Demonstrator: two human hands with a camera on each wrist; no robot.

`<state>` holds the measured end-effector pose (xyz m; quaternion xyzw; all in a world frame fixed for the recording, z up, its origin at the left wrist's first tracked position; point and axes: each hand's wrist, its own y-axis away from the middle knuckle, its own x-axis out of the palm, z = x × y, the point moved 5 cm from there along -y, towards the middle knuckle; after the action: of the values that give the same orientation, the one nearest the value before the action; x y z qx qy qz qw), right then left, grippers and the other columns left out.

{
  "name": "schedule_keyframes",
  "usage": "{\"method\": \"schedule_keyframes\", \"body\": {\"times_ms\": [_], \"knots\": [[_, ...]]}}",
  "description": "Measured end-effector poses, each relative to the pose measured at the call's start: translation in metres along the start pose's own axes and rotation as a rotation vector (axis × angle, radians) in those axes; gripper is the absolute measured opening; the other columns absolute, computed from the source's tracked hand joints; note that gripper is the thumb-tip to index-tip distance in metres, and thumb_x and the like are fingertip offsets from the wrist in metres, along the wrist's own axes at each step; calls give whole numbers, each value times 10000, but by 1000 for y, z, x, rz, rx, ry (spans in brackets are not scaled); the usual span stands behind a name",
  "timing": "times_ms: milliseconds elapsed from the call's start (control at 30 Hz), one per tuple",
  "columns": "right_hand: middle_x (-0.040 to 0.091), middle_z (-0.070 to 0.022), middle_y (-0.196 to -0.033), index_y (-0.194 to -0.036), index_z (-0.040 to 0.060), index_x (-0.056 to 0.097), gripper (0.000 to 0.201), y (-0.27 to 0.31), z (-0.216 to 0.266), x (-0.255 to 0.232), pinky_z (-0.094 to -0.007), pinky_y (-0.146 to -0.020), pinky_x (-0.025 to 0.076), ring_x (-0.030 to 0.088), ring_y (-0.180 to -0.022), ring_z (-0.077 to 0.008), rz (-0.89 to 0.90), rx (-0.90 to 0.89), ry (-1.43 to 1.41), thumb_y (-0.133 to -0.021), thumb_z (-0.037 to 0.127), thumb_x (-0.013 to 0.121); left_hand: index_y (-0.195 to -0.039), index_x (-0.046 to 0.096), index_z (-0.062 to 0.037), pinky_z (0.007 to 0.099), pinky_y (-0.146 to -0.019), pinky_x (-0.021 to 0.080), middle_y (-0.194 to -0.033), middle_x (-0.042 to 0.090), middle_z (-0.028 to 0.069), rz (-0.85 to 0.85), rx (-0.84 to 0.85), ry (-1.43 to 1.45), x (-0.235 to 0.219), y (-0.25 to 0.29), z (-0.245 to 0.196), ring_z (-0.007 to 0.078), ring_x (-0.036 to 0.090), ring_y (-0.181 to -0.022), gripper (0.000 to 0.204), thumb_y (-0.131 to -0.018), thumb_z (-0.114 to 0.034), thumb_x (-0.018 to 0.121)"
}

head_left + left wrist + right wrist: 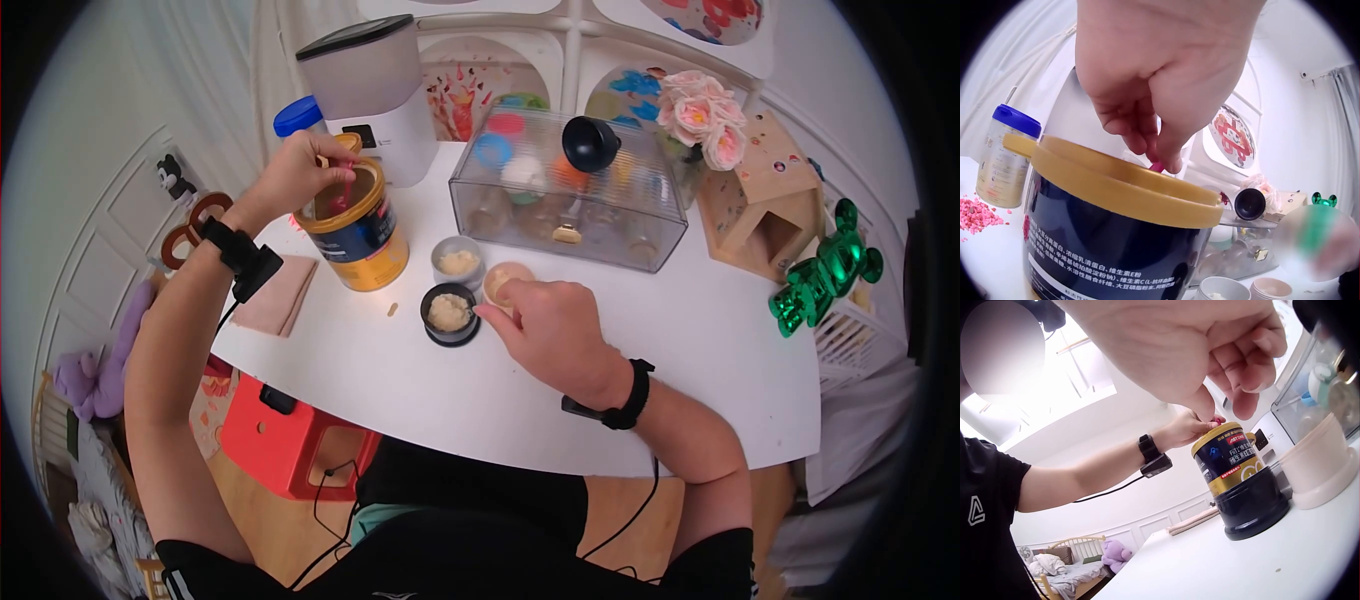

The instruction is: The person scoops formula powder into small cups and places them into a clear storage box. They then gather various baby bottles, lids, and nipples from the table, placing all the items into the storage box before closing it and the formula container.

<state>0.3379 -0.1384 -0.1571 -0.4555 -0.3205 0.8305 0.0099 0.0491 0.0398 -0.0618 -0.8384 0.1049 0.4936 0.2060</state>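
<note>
My left hand [310, 172] pinches the thin pink handle [347, 190] of something inside the yellow-rimmed can [362, 245]; its lower end is hidden in the can. In the left wrist view the fingertips are just above the can's rim [1122, 187]. My right hand [560, 335] hovers by the small cups, fingers loosely bent, with nothing visible between them in the right wrist view. Its thumb is near the black cup [449, 338], its fingers over the pale pink cup [518, 270]. The black cup and the grey cup [470, 245] hold a pale, lumpy substance.
Behind the cups is a clear-lidded box [600, 240] with a black bowl-shaped thing [590, 143] on top. A white dispenser [405, 130] and blue-lidded jar [298, 116] stand behind the can. A folded pink cloth [278, 295] lies left; a wooden house [762, 200] and green figure [825, 270] stand right.
</note>
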Motion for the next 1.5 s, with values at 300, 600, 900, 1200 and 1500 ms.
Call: {"method": "schedule_keyframes", "body": {"times_ms": [300, 600, 900, 1200, 1500], "knots": [[660, -125, -607, -817, 56, 756, 264, 0, -1, 4, -425, -567, 535, 676, -572, -340, 35, 23, 3, -934, 289, 795, -1106, 813, 1, 355, -850, 572, -1010, 784, 141, 146, 93, -63, 16, -12, 12, 245, 727, -935, 230, -876, -9, 809], [678, -138, -627, -918, 50, 760, 202, 2, 2, 5, -432, -579, 547, 694, -596, -350, 68, 21, -1, -939, 249, 785, -1093, 824, -20, 378, -841, 590, -1001, 793, 187, 112, 109, -156, 14, -11, 12, 292, 754, -908, 219, -877, -11, 786], [673, -150, -624, -949, 51, 756, 190, 2, 3, 6, -444, -582, 549, 692, -598, -367, 93, 32, -3, -942, 239, 781, -1046, 825, 7, 368, -808, 610, -969, 794, 182, 171, -25, -343, 17, -9, -3, 267, 752, -836, 158, -902, -14, 766], [671, -182, -651, -953, 48, 752, 189, 4, 3, 6, -461, -591, 551, 686, -618, -394, 75, 19, -23, -937, 235, 779, -1012, 828, -22, 391, -828, 617, -977, 788, 188, 246, -86, -567, 19, -8, -20, 322, 766, -925, 162, -860, -69, 795], [673, -180, -652, -955, 50, 752, 186, 4, 4, 6, -466, -597, 552, 687, -625, -395, 106, 35, -11, -931, 231, 784, -953, 815, -19, 395, -794, 618, -947, 780, 197, 361, 57, -578, 33, -7, -10, 339, 768, -906, 112, -885, -14, 727]]}}
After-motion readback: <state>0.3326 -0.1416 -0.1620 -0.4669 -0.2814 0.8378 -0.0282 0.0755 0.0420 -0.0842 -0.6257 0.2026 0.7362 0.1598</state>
